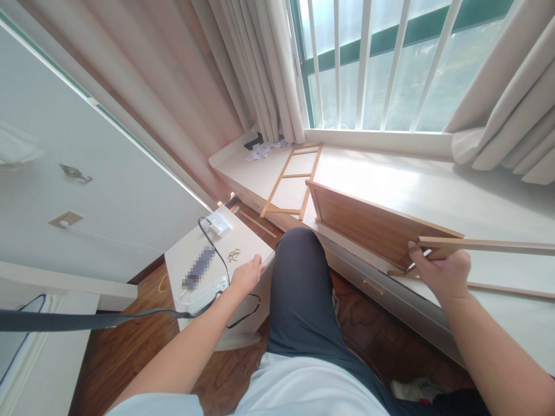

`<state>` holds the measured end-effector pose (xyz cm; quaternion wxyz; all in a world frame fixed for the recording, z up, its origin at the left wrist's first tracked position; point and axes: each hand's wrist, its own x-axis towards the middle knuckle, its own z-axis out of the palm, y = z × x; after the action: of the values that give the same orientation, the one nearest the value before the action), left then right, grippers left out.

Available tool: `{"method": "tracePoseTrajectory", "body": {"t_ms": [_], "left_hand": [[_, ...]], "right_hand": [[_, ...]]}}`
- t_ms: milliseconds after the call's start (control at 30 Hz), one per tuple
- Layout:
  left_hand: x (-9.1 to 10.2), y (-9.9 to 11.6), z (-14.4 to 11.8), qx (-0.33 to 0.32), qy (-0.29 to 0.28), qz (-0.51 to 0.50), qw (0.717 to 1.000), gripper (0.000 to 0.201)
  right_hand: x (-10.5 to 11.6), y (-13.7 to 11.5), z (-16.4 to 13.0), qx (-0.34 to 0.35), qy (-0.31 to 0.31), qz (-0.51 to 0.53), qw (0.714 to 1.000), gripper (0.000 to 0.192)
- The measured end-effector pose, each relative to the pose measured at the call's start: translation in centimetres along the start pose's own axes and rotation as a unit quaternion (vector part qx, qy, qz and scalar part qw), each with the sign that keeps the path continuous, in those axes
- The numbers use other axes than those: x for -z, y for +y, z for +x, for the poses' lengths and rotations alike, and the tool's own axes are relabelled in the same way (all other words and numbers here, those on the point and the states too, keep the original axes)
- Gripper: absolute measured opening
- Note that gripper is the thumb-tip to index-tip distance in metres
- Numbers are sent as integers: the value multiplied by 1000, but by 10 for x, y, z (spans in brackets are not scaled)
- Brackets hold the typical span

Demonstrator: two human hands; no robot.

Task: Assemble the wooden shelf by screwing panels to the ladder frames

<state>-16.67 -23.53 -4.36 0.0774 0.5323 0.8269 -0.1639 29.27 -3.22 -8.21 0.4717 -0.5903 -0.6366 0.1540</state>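
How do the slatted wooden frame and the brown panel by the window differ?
The frame has gaps between its bars, while the panel has a solid face. The frame lies flat, whereas the panel stands up on its side. The frame is away from both hands; the panel's near end is right at the right hand. Both are wood-coloured and at the white ledge.
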Motion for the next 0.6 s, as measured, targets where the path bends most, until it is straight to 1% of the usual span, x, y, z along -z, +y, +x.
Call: {"method": "tracePoseTrajectory", "body": {"t_ms": [200,300,433,533,600], "left_hand": [[2,-3,-2,-33,-9,-21,999,32],[4,-2,-3,-41,-15,-30,999,32],[5,-3,-2,-45,-19,-46,998,30],[3,-4,-1,-40,-10,-70,997,27],[3,-4,1,-30,7,-92,995,25]], "right_hand": [[1,-2,-1,10,-5,-2,1000,54],[3,-5,-1,14,-14,-4,1000,53],[2,-6,-2,21,-8,2,1000,54],[0,-1,-2,41,7,8,999,54],[-2,3,-2,65,14,10,998,54]]}}
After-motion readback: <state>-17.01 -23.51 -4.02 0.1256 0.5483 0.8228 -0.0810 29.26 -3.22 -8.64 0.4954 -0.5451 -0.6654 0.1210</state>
